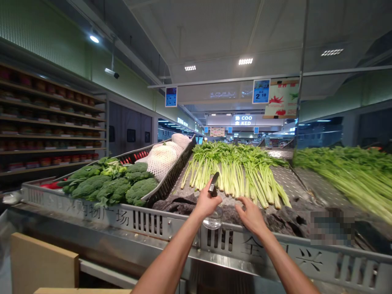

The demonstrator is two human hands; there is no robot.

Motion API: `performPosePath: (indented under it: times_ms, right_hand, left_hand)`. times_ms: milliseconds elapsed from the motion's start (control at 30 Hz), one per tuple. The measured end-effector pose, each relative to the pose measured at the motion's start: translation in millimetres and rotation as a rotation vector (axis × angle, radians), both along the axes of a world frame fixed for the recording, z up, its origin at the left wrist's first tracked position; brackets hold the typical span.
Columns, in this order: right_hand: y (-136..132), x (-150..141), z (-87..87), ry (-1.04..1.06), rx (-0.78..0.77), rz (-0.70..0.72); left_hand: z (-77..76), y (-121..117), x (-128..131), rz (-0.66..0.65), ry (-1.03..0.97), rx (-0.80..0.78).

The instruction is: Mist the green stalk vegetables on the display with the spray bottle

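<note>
In the middle of the head view my left hand (208,203) is wrapped round the neck of a spray bottle (212,221) with a dark trigger head and a clear body. The bottle is over the front edge of the display. To its right my right hand (249,214) reaches forward with its fingers apart, holding nothing, close to the cut ends of the celery. Rows of celery (234,171) lie beyond both hands on a metal plate, leaves to the back and pale stalks to the front.
Broccoli (114,183) fills a crate on the left, with net-wrapped produce (165,157) behind it. Dark crumpled cloth (284,218) lies along the grey slotted front rail (183,226). A mirror (343,163) stands at right. Price signs (261,91) hang overhead, and cardboard (44,261) is at lower left.
</note>
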State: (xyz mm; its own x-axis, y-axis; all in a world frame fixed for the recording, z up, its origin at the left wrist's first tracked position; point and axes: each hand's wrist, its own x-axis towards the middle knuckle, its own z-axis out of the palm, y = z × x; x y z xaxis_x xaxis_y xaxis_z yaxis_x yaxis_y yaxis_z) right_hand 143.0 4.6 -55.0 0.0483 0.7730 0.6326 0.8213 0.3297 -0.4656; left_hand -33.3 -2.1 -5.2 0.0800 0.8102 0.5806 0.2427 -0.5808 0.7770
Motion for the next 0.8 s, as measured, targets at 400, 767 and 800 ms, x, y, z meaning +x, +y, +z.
performPosePath:
  times_ms: [400,767,800]
  right_hand:
    - [0.8,2.1,-0.2,0.141,-0.045,0.0]
    - [0.6,5.4,1.9,0.185,-0.002,-0.062]
    - [1.9,6.6,2.9,0.201,0.01,-0.077]
  left_hand:
    - [-8.2,5.0,-4.1,-0.013,-0.073,-0.042]
    - [-4.8,3.9,-0.7,-0.078,-0.067,-0.071]
    - [-4.1,3.3,0.6,-0.067,-0.052,-0.062]
